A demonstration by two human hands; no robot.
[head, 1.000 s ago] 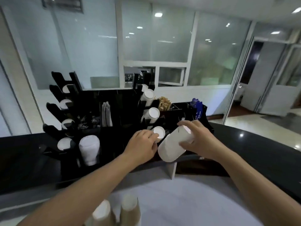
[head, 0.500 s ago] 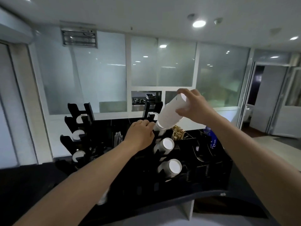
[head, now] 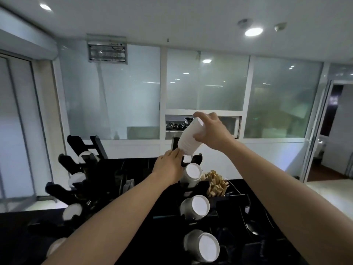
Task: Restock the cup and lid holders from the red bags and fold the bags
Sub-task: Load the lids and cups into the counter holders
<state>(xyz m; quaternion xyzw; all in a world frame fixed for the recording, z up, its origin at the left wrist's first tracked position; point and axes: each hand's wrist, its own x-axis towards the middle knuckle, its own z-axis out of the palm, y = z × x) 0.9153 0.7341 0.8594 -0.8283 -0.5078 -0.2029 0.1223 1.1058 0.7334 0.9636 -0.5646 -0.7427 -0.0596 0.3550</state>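
One stack of white cups (head: 190, 139), tilted mouth-down, in my right hand (head: 211, 133), wrapped round its upper end. Left hand (head: 169, 167), fingers curled, steadies the top slot of the black cup holder (head: 196, 159) on the counter (head: 267, 207). Light, thin-walled, likely crushable: I grip the sides gently. Lower slots: three filled.

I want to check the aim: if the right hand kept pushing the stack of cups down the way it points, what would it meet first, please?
Most likely the top slot of the black cup holder, where the stack of cups held by the right hand already points. The left hand sits beside it; depth is unclear.
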